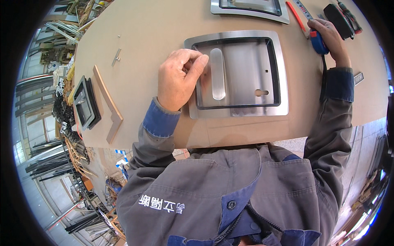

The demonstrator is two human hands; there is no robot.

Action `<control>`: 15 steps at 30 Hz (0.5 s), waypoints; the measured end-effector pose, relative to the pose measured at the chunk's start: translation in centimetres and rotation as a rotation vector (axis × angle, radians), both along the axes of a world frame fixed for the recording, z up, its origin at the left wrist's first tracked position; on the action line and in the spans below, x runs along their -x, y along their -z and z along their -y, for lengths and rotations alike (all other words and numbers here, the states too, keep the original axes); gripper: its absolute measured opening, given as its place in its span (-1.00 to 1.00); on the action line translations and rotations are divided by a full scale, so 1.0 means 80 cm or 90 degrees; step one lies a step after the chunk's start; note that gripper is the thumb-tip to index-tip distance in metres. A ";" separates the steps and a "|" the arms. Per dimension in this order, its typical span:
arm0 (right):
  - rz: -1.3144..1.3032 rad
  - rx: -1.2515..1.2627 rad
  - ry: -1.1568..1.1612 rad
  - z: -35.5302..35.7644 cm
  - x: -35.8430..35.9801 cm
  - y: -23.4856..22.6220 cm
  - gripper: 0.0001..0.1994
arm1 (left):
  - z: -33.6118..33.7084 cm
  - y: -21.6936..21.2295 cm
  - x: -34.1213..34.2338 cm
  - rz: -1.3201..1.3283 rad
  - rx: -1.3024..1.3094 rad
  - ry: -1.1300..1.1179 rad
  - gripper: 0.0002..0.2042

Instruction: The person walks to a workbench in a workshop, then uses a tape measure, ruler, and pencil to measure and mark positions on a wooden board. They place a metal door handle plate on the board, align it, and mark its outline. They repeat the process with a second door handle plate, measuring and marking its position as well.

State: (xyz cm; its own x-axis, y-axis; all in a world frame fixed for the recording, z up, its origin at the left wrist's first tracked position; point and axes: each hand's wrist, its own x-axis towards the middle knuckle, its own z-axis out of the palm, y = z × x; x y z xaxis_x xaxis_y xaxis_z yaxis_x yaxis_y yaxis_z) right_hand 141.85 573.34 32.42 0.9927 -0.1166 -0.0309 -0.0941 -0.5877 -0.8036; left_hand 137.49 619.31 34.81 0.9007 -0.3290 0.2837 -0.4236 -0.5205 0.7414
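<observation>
A square brushed-metal recessed panel (284,82) lies on the table in front of me. It has a black inner border, an upright rounded handle (218,78) and a keyhole-shaped cutout. My left hand (179,78) is over the panel's left edge, thumb and fingers drawn together beside the handle. Whatever they pinch, if anything, is hidden. To the right of the panel, my right hand (330,39) grips a blue and red tape measure (317,42). Part of its blade (303,9) extends toward the far edge of the view.
Another metal panel (250,17) lies beyond. A red-orange strip (297,19) and a black tool (340,20) are at the far right. On the left are an angled wooden piece (107,104), a small black-framed panel (85,104) and small metal hardware (117,57). The table's near edge borders my jacket.
</observation>
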 end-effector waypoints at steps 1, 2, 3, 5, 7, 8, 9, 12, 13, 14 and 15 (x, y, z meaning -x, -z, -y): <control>0.014 -0.004 -0.014 0.002 0.001 -0.001 -0.54 | 0.001 0.000 -0.001 -0.002 -0.003 0.000 -0.85; 0.029 -0.007 -0.028 0.003 0.004 0.000 -0.56 | -0.001 0.001 0.000 -0.003 -0.005 0.001 -0.86; 0.047 -0.004 -0.039 0.007 0.005 0.000 -0.58 | 0.000 0.004 -0.002 0.000 -0.001 0.004 -0.86; 0.014 0.008 0.008 0.003 0.005 -0.003 -0.64 | -0.003 0.005 -0.004 0.065 -0.012 0.025 -0.88; 0.010 -0.007 0.028 -0.022 0.007 -0.007 -0.65 | -0.004 -0.005 0.003 0.009 -0.008 0.002 -0.88; -0.006 -0.014 0.044 -0.034 0.011 -0.018 -0.65 | -0.004 -0.005 0.002 0.023 -0.019 0.010 -0.85; -0.027 -0.024 0.061 -0.041 0.015 -0.025 -0.65 | -0.003 -0.005 0.005 0.031 -0.034 0.017 -0.83; -0.020 -0.028 0.064 -0.045 0.016 -0.029 -0.64 | 0.008 -0.014 0.012 0.081 -0.106 0.022 -0.63; -0.038 -0.034 0.078 -0.047 0.016 -0.030 -0.64 | 0.012 -0.017 0.014 0.109 -0.137 0.030 -0.57; -0.042 -0.025 0.078 -0.045 0.014 -0.030 -0.65 | 0.018 -0.017 0.015 0.092 -0.163 0.028 -0.39; -0.038 -0.021 0.076 -0.042 0.014 -0.028 -0.66 | 0.024 -0.017 0.017 0.092 -0.171 0.028 -0.37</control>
State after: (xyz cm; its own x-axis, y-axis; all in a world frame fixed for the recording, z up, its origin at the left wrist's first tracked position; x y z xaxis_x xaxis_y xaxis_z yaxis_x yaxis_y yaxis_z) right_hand 140.74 576.68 34.70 0.9681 -0.2317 -0.0949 -0.2096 -0.5429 -0.8132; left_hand 136.13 617.39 36.17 0.8405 -0.4478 0.3051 -0.5413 -0.6687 0.5097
